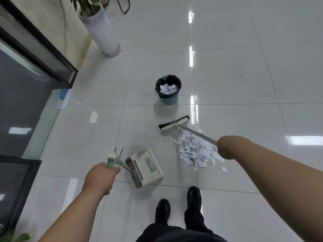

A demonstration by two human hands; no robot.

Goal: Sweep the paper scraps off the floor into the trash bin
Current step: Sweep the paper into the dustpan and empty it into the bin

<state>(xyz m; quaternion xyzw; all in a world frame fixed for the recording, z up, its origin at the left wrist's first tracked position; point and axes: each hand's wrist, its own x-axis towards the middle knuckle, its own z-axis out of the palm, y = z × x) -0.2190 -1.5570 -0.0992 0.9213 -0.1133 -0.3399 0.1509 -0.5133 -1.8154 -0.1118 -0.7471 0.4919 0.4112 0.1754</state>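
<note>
On the glossy tile just ahead of my shoes (pixel 194 194), the paper scraps (pixel 195 151) lie in a loose white heap, with a few strays nearer me. My right hand (pixel 225 148) is closed round the metal pole of the broom (pixel 173 123), whose black-bristled head sits at the heap's far edge. My left hand (pixel 102 177) has its fingers curled round the green grip of the dustpan (pixel 146 167), which sits left of the heap, apart from it. Beyond the broom stands the trash bin (pixel 169 100), black-lined, with more scraps inside. A tall white planter (pixel 103 30) stands by the far wall.
</note>
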